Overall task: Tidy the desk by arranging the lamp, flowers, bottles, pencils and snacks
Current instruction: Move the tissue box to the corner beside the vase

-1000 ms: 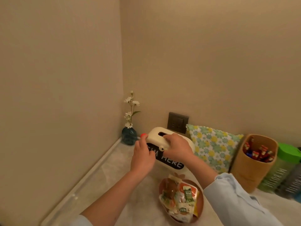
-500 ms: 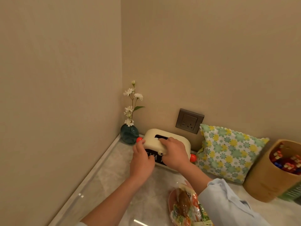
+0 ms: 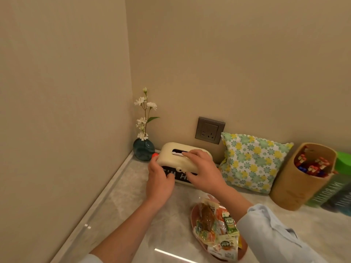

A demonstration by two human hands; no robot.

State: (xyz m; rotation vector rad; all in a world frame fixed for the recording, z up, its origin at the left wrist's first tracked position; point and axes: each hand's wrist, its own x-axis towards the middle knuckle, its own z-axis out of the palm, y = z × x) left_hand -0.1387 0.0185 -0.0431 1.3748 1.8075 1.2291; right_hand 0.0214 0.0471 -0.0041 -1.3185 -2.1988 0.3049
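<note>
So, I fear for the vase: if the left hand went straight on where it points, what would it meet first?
The left hand grips the cream plastic tissue box; beyond it, probably the round blue glass vase, though depth is unclear.

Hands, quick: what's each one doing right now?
Left hand: grips the cream box at its left end.
Right hand: grips the same box over its top.

— What does the person wear?
— A pale blue shirt: the right sleeve (image 3: 269, 230) is creased and pushed up the forearm; the left sleeve (image 3: 93, 260) shows only as a sliver.
</note>
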